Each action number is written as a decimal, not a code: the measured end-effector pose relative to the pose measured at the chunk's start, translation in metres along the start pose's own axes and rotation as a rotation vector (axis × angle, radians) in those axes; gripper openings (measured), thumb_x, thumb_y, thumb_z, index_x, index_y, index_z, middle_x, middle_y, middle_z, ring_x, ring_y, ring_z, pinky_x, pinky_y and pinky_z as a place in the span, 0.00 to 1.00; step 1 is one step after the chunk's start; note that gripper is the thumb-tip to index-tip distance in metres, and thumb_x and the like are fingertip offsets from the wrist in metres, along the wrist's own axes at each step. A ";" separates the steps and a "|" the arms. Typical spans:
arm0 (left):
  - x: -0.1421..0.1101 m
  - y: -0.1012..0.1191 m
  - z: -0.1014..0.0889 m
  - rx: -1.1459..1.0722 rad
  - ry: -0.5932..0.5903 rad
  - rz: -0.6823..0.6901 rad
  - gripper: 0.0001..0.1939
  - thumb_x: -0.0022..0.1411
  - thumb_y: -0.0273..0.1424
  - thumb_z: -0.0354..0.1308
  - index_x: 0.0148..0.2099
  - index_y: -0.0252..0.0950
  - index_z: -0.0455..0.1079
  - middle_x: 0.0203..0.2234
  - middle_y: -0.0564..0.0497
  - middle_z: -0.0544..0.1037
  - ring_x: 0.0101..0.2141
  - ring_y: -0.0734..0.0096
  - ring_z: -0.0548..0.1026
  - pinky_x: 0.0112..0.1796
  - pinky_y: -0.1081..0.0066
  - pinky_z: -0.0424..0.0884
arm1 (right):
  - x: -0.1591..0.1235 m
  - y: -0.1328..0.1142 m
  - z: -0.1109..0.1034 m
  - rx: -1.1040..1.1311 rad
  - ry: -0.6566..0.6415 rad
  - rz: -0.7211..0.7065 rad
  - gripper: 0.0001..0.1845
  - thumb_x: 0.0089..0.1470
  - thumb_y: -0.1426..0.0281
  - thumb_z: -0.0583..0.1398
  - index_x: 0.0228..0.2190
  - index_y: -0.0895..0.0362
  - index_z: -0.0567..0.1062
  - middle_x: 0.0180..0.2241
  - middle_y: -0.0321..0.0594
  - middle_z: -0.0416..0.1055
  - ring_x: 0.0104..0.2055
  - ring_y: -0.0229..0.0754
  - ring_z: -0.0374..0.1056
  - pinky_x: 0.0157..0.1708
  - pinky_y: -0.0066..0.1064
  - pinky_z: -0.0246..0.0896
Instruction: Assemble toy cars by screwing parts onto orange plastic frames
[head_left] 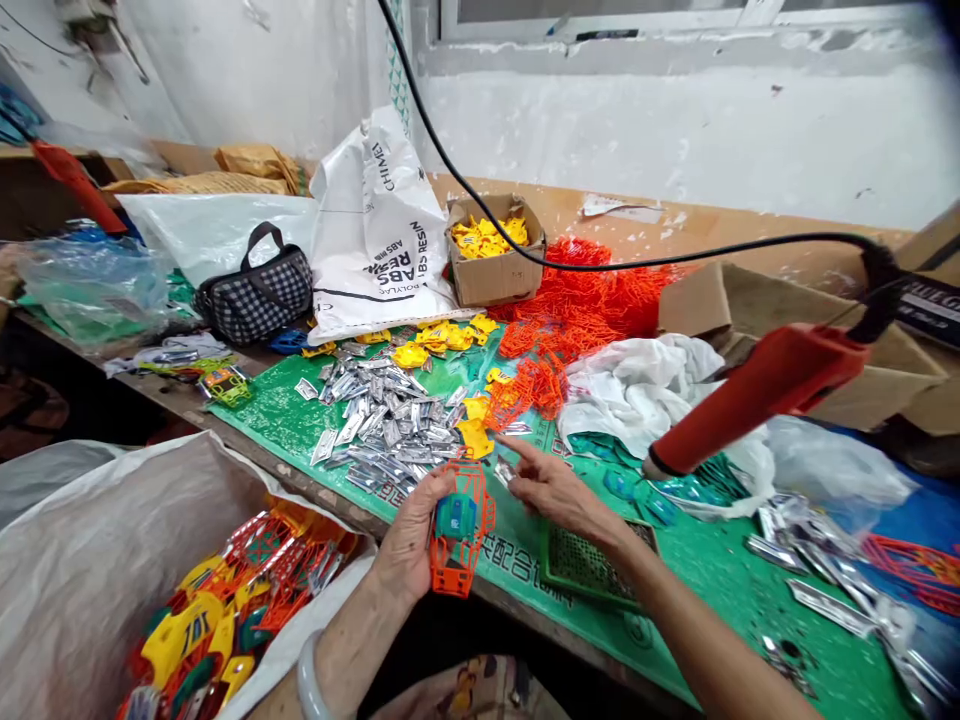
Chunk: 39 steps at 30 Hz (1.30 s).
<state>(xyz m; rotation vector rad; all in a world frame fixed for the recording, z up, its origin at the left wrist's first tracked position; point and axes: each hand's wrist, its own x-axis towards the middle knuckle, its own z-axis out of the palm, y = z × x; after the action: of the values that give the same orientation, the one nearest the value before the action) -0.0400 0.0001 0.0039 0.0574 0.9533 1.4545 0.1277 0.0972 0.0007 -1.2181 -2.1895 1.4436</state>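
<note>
While both hands work near the table edge —
Left hand (411,540): fingers wrapped around orange frame (461,528)
Right hand (556,490): fingers spread — forefinger toward silver pieces (386,425), far left

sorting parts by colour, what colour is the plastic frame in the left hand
Orange, with a teal block inside: the orange plastic cage frame in the left hand, head view.

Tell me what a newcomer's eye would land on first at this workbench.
First, the orange frame with a teal insert, gripped in the left hand at the near edge of the green mat, while the right hand points toward the silver pieces heaped mid-mat. Next, the red-handled tool hanging on its black cable at right.
</note>
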 end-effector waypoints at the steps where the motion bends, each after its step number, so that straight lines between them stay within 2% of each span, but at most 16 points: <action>1: 0.001 -0.001 0.002 -0.007 -0.038 0.028 0.11 0.49 0.26 0.70 0.36 0.33 0.74 0.25 0.52 0.81 0.21 0.70 0.78 0.25 0.72 0.77 | -0.007 0.000 -0.001 0.129 -0.041 0.017 0.24 0.54 0.74 0.56 0.53 0.54 0.69 0.25 0.30 0.66 0.22 0.34 0.63 0.25 0.28 0.60; 4: 0.003 -0.004 0.005 -0.021 -0.098 0.081 0.15 0.45 0.27 0.73 0.35 0.34 0.73 0.24 0.53 0.80 0.22 0.71 0.77 0.26 0.73 0.76 | -0.024 0.000 -0.003 0.460 -0.141 0.050 0.12 0.50 0.65 0.61 0.36 0.58 0.75 0.22 0.30 0.64 0.19 0.32 0.62 0.22 0.27 0.59; 7: 0.005 -0.004 0.007 -0.019 -0.115 0.075 0.17 0.43 0.29 0.75 0.34 0.35 0.72 0.22 0.56 0.79 0.20 0.75 0.75 0.24 0.76 0.74 | -0.036 -0.002 -0.001 0.634 -0.204 0.048 0.21 0.40 0.57 0.67 0.33 0.58 0.73 0.23 0.30 0.66 0.19 0.33 0.63 0.20 0.27 0.60; 10: 0.004 -0.002 0.007 -0.019 -0.128 0.028 0.18 0.41 0.32 0.76 0.29 0.34 0.69 0.17 0.58 0.74 0.16 0.79 0.70 0.19 0.78 0.70 | -0.045 -0.004 0.003 0.827 -0.240 0.024 0.28 0.30 0.62 0.74 0.35 0.57 0.73 0.24 0.28 0.68 0.15 0.30 0.61 0.14 0.24 0.56; 12: 0.003 -0.001 0.007 -0.012 -0.138 -0.020 0.19 0.41 0.33 0.76 0.26 0.34 0.67 0.15 0.59 0.71 0.13 0.80 0.66 0.16 0.79 0.65 | -0.048 -0.004 0.008 0.934 -0.224 0.018 0.25 0.34 0.63 0.74 0.34 0.58 0.74 0.20 0.27 0.67 0.12 0.28 0.58 0.11 0.22 0.49; 14: 0.002 -0.004 0.008 -0.006 -0.147 -0.061 0.20 0.40 0.34 0.76 0.24 0.33 0.66 0.13 0.59 0.69 0.13 0.82 0.64 0.15 0.80 0.62 | -0.049 -0.003 0.013 0.977 -0.201 0.025 0.22 0.40 0.59 0.72 0.33 0.59 0.74 0.15 0.25 0.63 0.10 0.27 0.52 0.10 0.21 0.45; 16: 0.002 -0.010 0.009 -0.003 -0.157 -0.086 0.22 0.39 0.35 0.77 0.23 0.33 0.65 0.12 0.60 0.67 0.13 0.82 0.63 0.16 0.80 0.62 | -0.049 -0.002 0.019 0.995 -0.173 0.026 0.22 0.42 0.55 0.71 0.30 0.58 0.73 0.13 0.24 0.59 0.11 0.26 0.50 0.12 0.20 0.47; 20: 0.002 -0.026 0.010 0.084 -0.196 -0.065 0.21 0.41 0.39 0.76 0.27 0.33 0.69 0.16 0.57 0.73 0.16 0.76 0.70 0.19 0.76 0.67 | -0.049 0.000 0.029 1.002 -0.114 0.008 0.25 0.42 0.51 0.70 0.23 0.58 0.69 0.17 0.29 0.64 0.18 0.28 0.59 0.17 0.20 0.56; 23: 0.000 -0.035 0.009 0.208 -0.234 0.024 0.19 0.45 0.38 0.75 0.31 0.33 0.72 0.22 0.54 0.77 0.20 0.74 0.73 0.23 0.75 0.70 | -0.051 0.001 0.034 1.000 -0.068 0.007 0.23 0.43 0.54 0.71 0.25 0.59 0.71 0.18 0.30 0.67 0.16 0.27 0.59 0.16 0.20 0.53; 26: -0.002 -0.039 0.008 0.275 -0.245 0.045 0.18 0.47 0.39 0.74 0.32 0.34 0.73 0.23 0.53 0.78 0.21 0.74 0.74 0.26 0.74 0.70 | -0.053 0.001 0.038 0.993 0.009 0.004 0.22 0.38 0.58 0.73 0.28 0.59 0.72 0.19 0.28 0.68 0.15 0.27 0.58 0.14 0.20 0.52; 28: -0.003 -0.039 0.010 0.256 -0.241 0.043 0.17 0.46 0.39 0.74 0.32 0.34 0.74 0.24 0.53 0.79 0.23 0.73 0.74 0.28 0.74 0.71 | -0.052 0.000 0.039 0.990 0.126 0.008 0.24 0.35 0.59 0.74 0.31 0.58 0.73 0.20 0.28 0.69 0.15 0.28 0.58 0.14 0.21 0.54; 30: -0.004 -0.038 0.011 0.215 -0.223 0.059 0.15 0.46 0.37 0.74 0.31 0.34 0.74 0.25 0.53 0.79 0.25 0.72 0.75 0.31 0.73 0.71 | -0.051 0.000 0.036 0.982 0.303 -0.002 0.26 0.34 0.59 0.74 0.34 0.58 0.75 0.22 0.29 0.69 0.17 0.29 0.60 0.15 0.22 0.55; 32: -0.004 -0.036 0.012 0.193 -0.199 0.074 0.14 0.46 0.36 0.74 0.31 0.34 0.75 0.26 0.52 0.79 0.27 0.72 0.75 0.33 0.73 0.71 | -0.052 -0.001 0.029 0.976 0.445 -0.025 0.27 0.36 0.58 0.74 0.37 0.58 0.76 0.23 0.29 0.69 0.18 0.29 0.60 0.17 0.22 0.56; 33: -0.004 -0.035 0.012 0.192 -0.188 0.075 0.14 0.46 0.35 0.74 0.31 0.34 0.76 0.27 0.52 0.80 0.28 0.71 0.75 0.34 0.73 0.72 | -0.054 -0.001 0.025 0.970 0.471 -0.034 0.27 0.38 0.57 0.73 0.39 0.57 0.76 0.23 0.29 0.68 0.18 0.29 0.60 0.17 0.22 0.56; 36: -0.002 -0.032 0.009 0.190 -0.169 0.071 0.13 0.47 0.35 0.73 0.31 0.34 0.76 0.27 0.51 0.80 0.28 0.71 0.75 0.34 0.72 0.72 | -0.064 -0.001 0.018 0.955 0.380 -0.001 0.29 0.42 0.56 0.71 0.44 0.58 0.77 0.21 0.29 0.67 0.17 0.29 0.60 0.17 0.23 0.56; 39: -0.001 -0.033 0.008 0.171 -0.174 0.053 0.13 0.47 0.35 0.73 0.31 0.34 0.75 0.26 0.52 0.79 0.28 0.72 0.75 0.35 0.72 0.73 | -0.073 -0.001 0.021 0.948 0.274 0.059 0.31 0.42 0.55 0.71 0.46 0.59 0.78 0.21 0.29 0.66 0.17 0.30 0.60 0.17 0.24 0.58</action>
<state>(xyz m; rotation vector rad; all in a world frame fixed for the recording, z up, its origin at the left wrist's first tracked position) -0.0090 -0.0027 -0.0095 0.3316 0.9358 1.3887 0.1595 0.0281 0.0082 -1.0133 -1.0390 1.8512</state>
